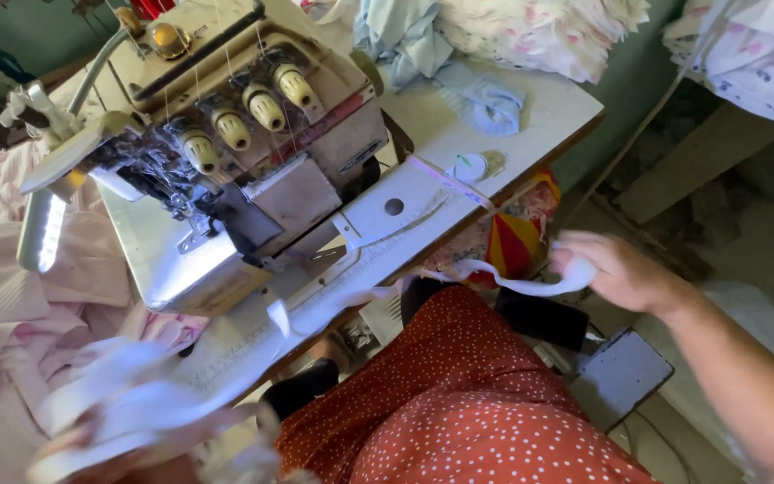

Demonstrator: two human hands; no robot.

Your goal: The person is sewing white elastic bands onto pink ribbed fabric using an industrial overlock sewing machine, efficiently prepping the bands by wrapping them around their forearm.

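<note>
Red dotted skirt (459, 394) nearest. Right hand (615, 269) pinches one end of white strip (512, 282); left hand (91, 439), blurred, bunches the rest by pink cloth (11, 314). Step judged: drawing strip taut across bench (530, 116). Next calls for feeding toward serger (226, 152).

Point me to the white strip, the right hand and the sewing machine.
white strip (512, 285), head view, on the stretch running toward the hand.
right hand (615, 269), head view, on its back.
sewing machine (226, 134), head view, on its knobbed body.
</note>
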